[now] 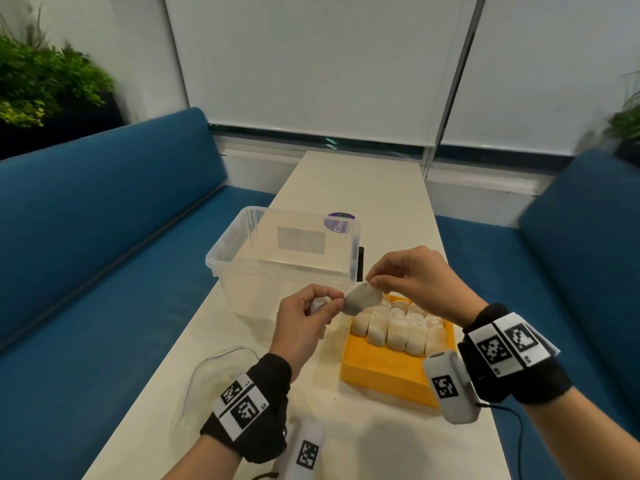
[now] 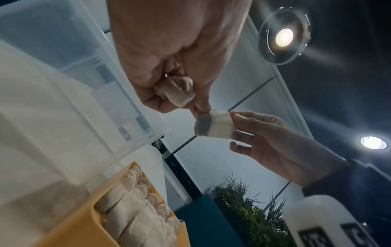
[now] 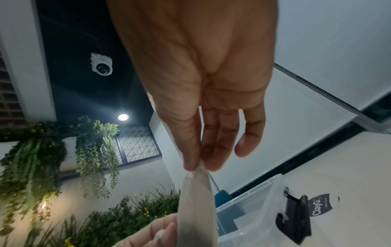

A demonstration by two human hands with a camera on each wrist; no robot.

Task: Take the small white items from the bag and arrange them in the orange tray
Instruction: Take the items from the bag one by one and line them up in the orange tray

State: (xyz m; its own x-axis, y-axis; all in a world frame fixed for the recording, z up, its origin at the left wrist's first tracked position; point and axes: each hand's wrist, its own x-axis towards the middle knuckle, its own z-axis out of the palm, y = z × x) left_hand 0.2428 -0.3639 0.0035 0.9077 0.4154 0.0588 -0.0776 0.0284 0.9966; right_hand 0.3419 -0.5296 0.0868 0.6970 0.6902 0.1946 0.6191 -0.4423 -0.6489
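Note:
Both hands are raised over the table, and between them is a small white packet (image 1: 363, 299) (image 2: 213, 124) (image 3: 196, 200). My right hand (image 1: 370, 279) (image 3: 194, 165) pinches its upper end with thumb and forefinger. My left hand (image 1: 337, 301) (image 2: 201, 108) pinches the lower end and keeps a second white item (image 1: 318, 303) (image 2: 177, 93) curled in its palm. The orange tray (image 1: 381, 375) (image 2: 74, 234) lies below on the right, with several white items (image 1: 398, 329) (image 2: 137, 208) packed in rows at its far end. The clear bag (image 1: 214, 375) lies crumpled by my left wrist.
A clear plastic box (image 1: 284, 258) (image 3: 253, 208) stands just behind the hands. Behind the box are a purple-lidded clay tub (image 1: 341, 221) (image 3: 321, 205) and a black clip-like object (image 1: 361, 265) (image 3: 296, 215). Blue benches flank the narrow table (image 1: 346, 188).

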